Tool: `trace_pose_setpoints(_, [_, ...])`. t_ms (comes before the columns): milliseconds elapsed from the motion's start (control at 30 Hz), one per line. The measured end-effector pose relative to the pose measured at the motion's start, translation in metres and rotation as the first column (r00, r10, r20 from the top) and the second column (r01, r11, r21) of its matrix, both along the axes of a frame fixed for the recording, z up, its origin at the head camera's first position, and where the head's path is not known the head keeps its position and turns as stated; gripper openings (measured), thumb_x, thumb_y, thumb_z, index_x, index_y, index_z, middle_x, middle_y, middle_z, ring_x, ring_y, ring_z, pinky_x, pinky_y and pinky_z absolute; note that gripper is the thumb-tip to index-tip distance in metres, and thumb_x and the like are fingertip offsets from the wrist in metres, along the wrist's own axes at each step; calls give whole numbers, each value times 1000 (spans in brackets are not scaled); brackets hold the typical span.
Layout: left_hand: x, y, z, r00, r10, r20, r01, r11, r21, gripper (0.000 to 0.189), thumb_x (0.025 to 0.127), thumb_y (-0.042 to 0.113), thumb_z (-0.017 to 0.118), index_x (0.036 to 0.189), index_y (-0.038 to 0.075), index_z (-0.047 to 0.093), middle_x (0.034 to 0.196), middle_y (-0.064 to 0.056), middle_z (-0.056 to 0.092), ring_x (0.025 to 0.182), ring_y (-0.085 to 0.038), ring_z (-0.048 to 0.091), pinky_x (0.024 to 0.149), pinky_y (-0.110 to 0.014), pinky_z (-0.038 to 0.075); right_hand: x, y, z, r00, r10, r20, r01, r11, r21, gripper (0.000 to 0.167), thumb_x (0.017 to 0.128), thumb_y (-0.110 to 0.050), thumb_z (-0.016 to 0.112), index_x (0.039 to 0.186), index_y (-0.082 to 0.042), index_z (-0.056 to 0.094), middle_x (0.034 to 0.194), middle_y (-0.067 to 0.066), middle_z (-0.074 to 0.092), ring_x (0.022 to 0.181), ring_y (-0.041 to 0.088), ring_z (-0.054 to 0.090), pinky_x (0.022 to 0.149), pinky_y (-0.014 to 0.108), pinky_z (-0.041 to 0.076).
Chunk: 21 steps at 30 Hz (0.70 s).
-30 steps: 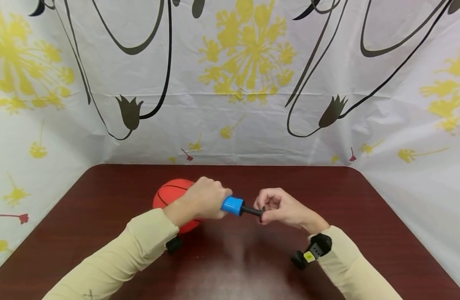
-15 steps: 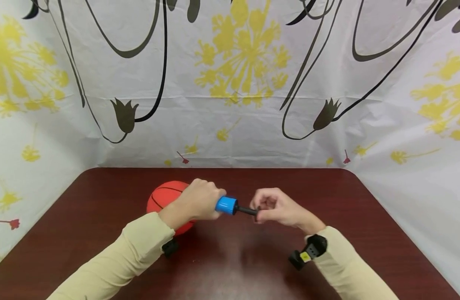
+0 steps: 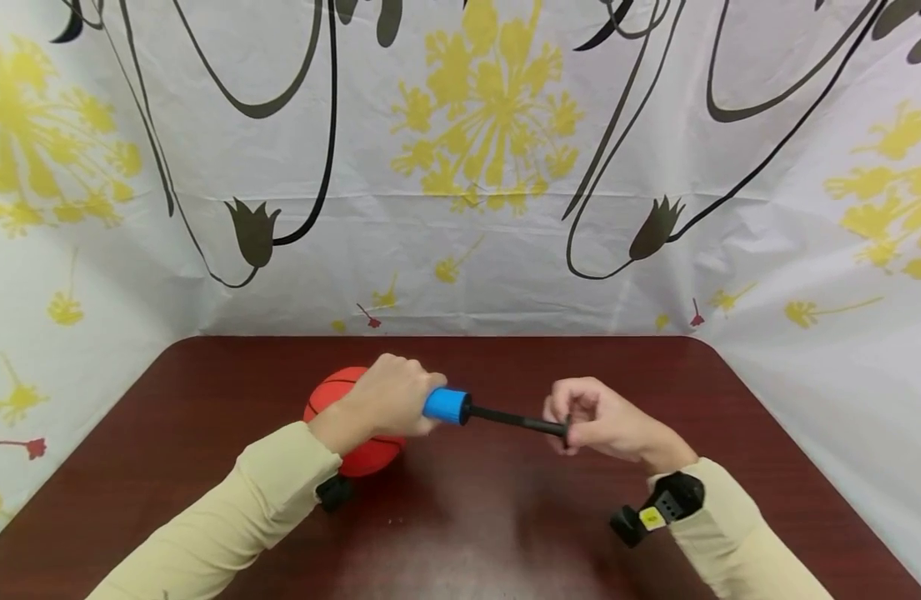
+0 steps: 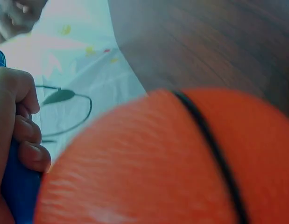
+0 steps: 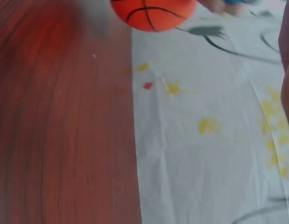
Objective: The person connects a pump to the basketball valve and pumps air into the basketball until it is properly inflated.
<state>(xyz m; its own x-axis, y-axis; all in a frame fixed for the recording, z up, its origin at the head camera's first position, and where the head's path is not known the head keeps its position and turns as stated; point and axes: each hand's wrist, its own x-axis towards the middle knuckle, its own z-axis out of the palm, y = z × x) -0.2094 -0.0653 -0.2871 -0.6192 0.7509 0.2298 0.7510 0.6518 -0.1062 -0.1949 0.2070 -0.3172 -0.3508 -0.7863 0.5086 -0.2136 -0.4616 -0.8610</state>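
Observation:
A blue hand pump (image 3: 447,406) with a black rod lies nearly level above the table, in the head view. My left hand (image 3: 388,396) grips its blue barrel, the fingers curled round it in the left wrist view too. At the other end, my right hand (image 3: 606,421) pinches the black handle (image 3: 567,432) between thumb and fingers. Much of the rod (image 3: 516,418) shows between the two hands. Behind and below my left hand is a red-orange ball (image 3: 370,458) with black lines, partly covered by that hand. Whether the pump joins the ball is hidden.
The dark red-brown table (image 3: 490,517) has rounded far corners. A white sheet (image 3: 460,275) printed with yellow flowers and dark stems hangs behind it and at both sides. Each wrist wears a black camera, the right one (image 3: 658,507) bearing a yellow mark.
My right hand has moved right, away from my left hand, drawing a longer stretch of the black rod out of the blue barrel. My left hand keeps its grip with only a slight shift.

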Motion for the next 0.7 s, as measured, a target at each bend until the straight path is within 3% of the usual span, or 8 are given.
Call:
trace_pose_setpoints(67, [-1,-4,0,1000,6,-11,-6,1000,5,24,67,31,68,79,15,56,63,4,56,51,-8,47,49,-24,40,0,7,0,998,58,-13,-58,998,-36,16,87,-5,52,84,3,38,70,16,43,59,24,42,44,34,30])
trace_pose_setpoints(133, [0,-5,1,1000,9,-25,-9,1000,3,24,67,32,69,78,14,56,63,4,56,51,-8,48,48,-24,40,-1,8,-1,998,64,-21,-65,996,-56,18,87,-8,52,85,3,38,69,17,41,57,25,38,43,35,28])
trace_pose_setpoints(267, [1,0,2,999,10,-49,-10,1000,-16,23,68,32,67,77,13,56,63,3,55,52,-9,48,48,-25,40,-6,-15,-5,999,-51,-5,51,998,-23,15,85,-7,55,84,1,42,73,10,47,59,19,46,46,29,34])
trace_pose_setpoints(367, [3,5,2,999,14,-41,-15,1000,-18,23,68,31,67,77,13,56,60,3,52,50,-9,46,48,-25,39,-9,-37,-6,987,-161,0,160,985,57,13,83,-8,59,83,-4,48,79,2,54,65,11,52,55,22,42])
trace_pose_setpoints(467, [4,7,0,1000,7,-25,-7,1000,-4,21,67,30,67,75,14,56,57,5,48,48,-8,43,48,-23,38,-7,-47,-6,976,-216,0,215,971,103,11,82,-11,61,83,-8,51,80,-1,55,66,7,53,61,20,47])
trace_pose_setpoints(567, [3,6,0,999,-28,-32,28,1000,5,20,68,29,67,74,14,55,56,5,47,47,-7,42,46,-22,36,-4,-42,-5,979,-203,8,201,975,96,11,82,-9,61,83,-7,51,81,-2,55,66,6,52,60,19,46])
trace_pose_setpoints(700, [2,0,1,998,-46,-44,47,999,14,21,68,29,67,74,14,54,57,5,50,47,-7,43,46,-23,37,0,-21,-3,997,-71,7,71,997,2,13,84,-6,57,84,-2,45,77,6,51,63,14,48,48,25,37])
